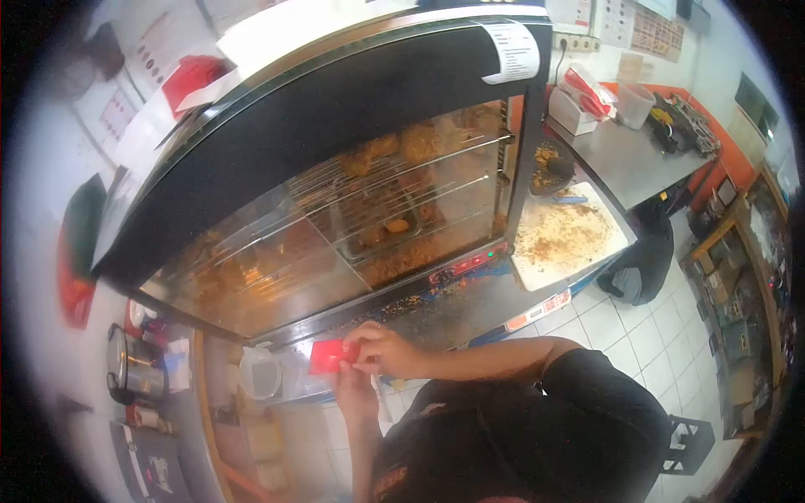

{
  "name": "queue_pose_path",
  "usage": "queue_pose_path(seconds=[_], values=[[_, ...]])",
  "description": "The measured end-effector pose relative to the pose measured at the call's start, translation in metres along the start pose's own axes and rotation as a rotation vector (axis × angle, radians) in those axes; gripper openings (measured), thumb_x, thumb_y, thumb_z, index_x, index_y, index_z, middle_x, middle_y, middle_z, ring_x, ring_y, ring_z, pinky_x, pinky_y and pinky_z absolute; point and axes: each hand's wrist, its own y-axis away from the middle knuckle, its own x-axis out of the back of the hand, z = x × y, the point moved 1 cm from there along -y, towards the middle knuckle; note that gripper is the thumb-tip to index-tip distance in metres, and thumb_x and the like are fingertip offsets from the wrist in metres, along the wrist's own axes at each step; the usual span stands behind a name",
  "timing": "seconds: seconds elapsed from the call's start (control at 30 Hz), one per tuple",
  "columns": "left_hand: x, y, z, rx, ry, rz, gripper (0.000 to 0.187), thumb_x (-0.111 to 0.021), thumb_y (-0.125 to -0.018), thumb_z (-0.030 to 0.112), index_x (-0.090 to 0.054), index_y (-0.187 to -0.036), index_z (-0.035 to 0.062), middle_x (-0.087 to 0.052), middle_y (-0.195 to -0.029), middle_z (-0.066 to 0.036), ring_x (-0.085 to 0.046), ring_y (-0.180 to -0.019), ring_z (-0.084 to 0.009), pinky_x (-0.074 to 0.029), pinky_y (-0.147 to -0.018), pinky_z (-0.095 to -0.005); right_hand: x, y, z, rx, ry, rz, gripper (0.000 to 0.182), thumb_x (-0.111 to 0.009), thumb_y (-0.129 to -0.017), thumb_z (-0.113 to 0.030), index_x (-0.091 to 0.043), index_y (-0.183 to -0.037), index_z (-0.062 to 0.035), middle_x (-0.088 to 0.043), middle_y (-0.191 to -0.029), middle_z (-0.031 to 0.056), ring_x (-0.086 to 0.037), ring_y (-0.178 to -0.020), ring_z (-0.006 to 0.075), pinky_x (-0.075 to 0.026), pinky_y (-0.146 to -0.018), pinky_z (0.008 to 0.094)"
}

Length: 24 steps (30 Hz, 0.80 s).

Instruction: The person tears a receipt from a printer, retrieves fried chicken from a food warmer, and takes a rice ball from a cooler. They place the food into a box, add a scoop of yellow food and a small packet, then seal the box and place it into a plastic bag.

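2 hands raised together, right hand (381, 350) and left hand (352, 387) pinching red packet (327, 356), elbows bent

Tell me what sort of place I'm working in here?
Probably a fast-food or fried-chicken shop kitchen: a glass warming cabinet with fried pieces on wire racks, a crumb-covered breading tray on the steel counter, and both hands holding a red carton.

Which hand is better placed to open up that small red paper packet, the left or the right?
Probably the right hand: its fingers pinch the small red paper packet at the near edge, while the left hand supports it from below.
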Motion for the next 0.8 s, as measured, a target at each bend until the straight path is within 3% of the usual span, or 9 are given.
queue_pose_path(seconds=[0.13, 0.2, 0.27, 0.4, 0.47, 0.53, 0.63, 0.73, 0.8], values=[[0.011, -0.007, 0.003, 0.091, -0.498, -0.17, 0.042, -0.055, -0.093, 0.017, -0.046, -0.132, 0.0029, -0.053, -0.122, -0.011, -0.054, -0.109, -0.0239, -0.044, -0.094, -0.038, 0.007, 0.023, 0.024, -0.228, -0.082, 0.129, 0.026, -0.074, -0.068, -0.003, -0.057, -0.087, -0.0012, -0.06, -0.11, 0.0154, -0.058, -0.104, 0.0299, -0.045, -0.088, 0.0389], [0.017, -0.014, 0.011, -0.165, -0.874, -0.293, 0.05, -0.059, -0.085, 0.006, -0.046, -0.133, 0.0013, -0.052, -0.124, -0.014, -0.057, -0.102, -0.028, -0.045, -0.092, -0.0366, 0.021, 0.038, 0.036, -0.508, 0.003, 0.135, 0.038, -0.079, -0.068, -0.009, -0.055, -0.098, -0.0042, -0.058, -0.119, 0.0151, -0.06, -0.104, 0.0256, -0.048, -0.087, 0.0341], [-0.003, -0.018, 0.019, -0.968, -1.959, -0.043, 0.059, -0.062, -0.084, 0.014, -0.042, -0.139, 0.0047, -0.054, -0.118, -0.015, -0.055, -0.1, -0.0274, -0.041, -0.092, -0.0395, 0.026, 0.053, 0.049, -0.605, -0.036, 0.134, 0.046, -0.079, -0.068, -0.01, -0.052, -0.105, -0.0044, -0.058, -0.12, 0.0156, -0.06, -0.103, 0.0255, -0.049, -0.084, 0.0347], [0.038, -0.082, -0.019, -0.615, -1.693, -0.808, 0.031, -0.061, -0.08, 0.011, -0.066, -0.11, 0.0086, -0.063, -0.102, -0.016, -0.055, -0.095, -0.0295, -0.039, -0.093, -0.0382, 0.026, 0.09, 0.069, -0.814, -0.316, 0.046, 0.052, -0.077, -0.074, -0.017, -0.048, -0.115, -0.0023, -0.059, -0.115, 0.0153, -0.061, -0.102, 0.0257, -0.05, -0.082, 0.0361], [0.049, -0.098, -0.038, -0.684, -1.704, -0.82, 0.016, -0.06, -0.08, 0.007, -0.069, -0.094, 0.0053, -0.066, -0.09, -0.012, -0.057, -0.091, -0.0303, -0.044, -0.084, -0.0394, 0.028, 0.106, 0.096, -0.813, 0.023, 0.479, 0.052, -0.072, -0.08, -0.024, -0.045, -0.118, -0.0001, -0.058, -0.111, 0.0163, -0.061, -0.101, 0.0266, -0.049, -0.083, 0.0371], [0.114, -0.129, -0.06, -0.656, -1.565, -0.382, 0.014, -0.062, -0.081, 0.008, -0.068, -0.092, 0.0021, -0.064, -0.087, -0.014, -0.059, -0.084, -0.0314, -0.047, -0.078, -0.041, 0.093, 0.111, 0.087, -0.872, 0.239, 0.803, 0.044, -0.062, -0.087, -0.03, -0.045, -0.114, 0.0005, -0.057, -0.106, 0.0211, -0.06, -0.094, 0.031, -0.047, -0.078, 0.0414], [0.121, -0.123, -0.069, -0.52, -1.707, -0.353, 0.018, -0.059, -0.085, 0.007, -0.068, -0.099, -0.0013, -0.066, -0.086, -0.016, -0.062, -0.061, -0.0262, -0.051, -0.056, -0.0371, 0.203, 0.13, 0.116, -0.997, 0.613, 1.318, 0.037, -0.058, -0.087, -0.021, -0.047, -0.112, 0.0039, -0.052, -0.099, 0.0235, -0.053, -0.09, 0.039, -0.042, -0.082, 0.0466], [0.083, -0.088, -0.086, -0.04, -1.347, -0.094, 0.025, -0.057, -0.091, 0.015, -0.066, -0.102, -0.0051, -0.066, -0.084, -0.015, -0.062, -0.056, -0.0194, -0.051, -0.048, -0.0297, 0.312, 0.151, 0.174, -1.001, 0.947, 1.323, 0.043, -0.063, -0.082, -0.029, -0.055, -0.113, 0.0013, -0.053, -0.11, 0.0252, -0.048, -0.109, 0.0394, -0.036, -0.096, 0.0468], [0.103, -0.093, -0.113, -0.056, -1.302, -0.128, 0.033, -0.056, -0.093, 0.019, -0.062, -0.11, -0.0085, -0.064, -0.085, -0.015, -0.061, -0.054, -0.017, -0.05, -0.044, -0.0255, 0.352, 0.141, 0.181, -1.099, 0.915, 1.264, 0.045, -0.064, -0.081, -0.033, -0.059, -0.111, 0.0003, -0.053, -0.113, 0.0256, -0.047, -0.112, 0.039, -0.036, -0.097, 0.0461]])
